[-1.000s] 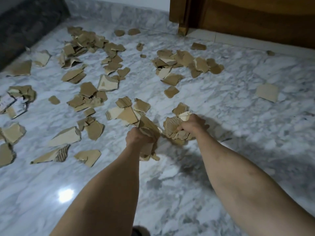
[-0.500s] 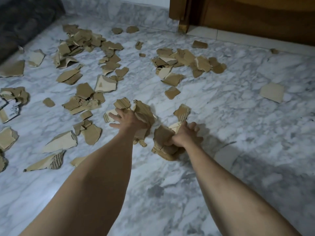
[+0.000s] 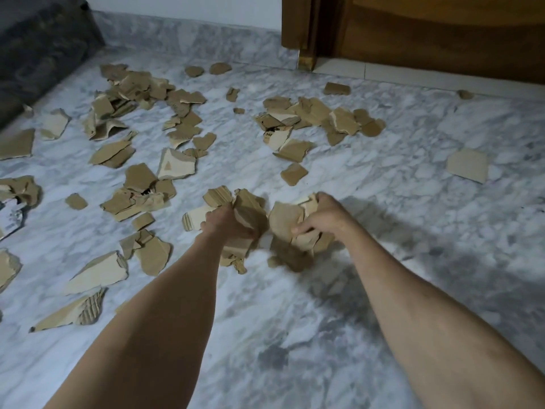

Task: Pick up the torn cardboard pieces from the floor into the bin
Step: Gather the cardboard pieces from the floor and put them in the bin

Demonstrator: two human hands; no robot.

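Observation:
Torn brown cardboard pieces lie scattered over the white marble floor (image 3: 295,320). My left hand (image 3: 227,224) grips a bunch of cardboard pieces (image 3: 250,211) in the middle of the view. Just to its right, my right hand (image 3: 323,218) grips another bunch of cardboard pieces (image 3: 284,222), some hanging blurred below it. The two bunches nearly touch. More pieces lie in a big pile at the far left (image 3: 132,93) and a second pile at the far centre (image 3: 318,119). No bin is in view.
A wooden door and frame (image 3: 413,33) stand at the far right. A dark patterned piece of furniture (image 3: 38,54) borders the floor at the far left. A lone cardboard piece (image 3: 467,168) lies to the right. Bare marble stretches in front of me.
My left hand, spread over the pieces half a second ago, has closed round a bunch. My right hand has gathered its bunch up, closer to the left one.

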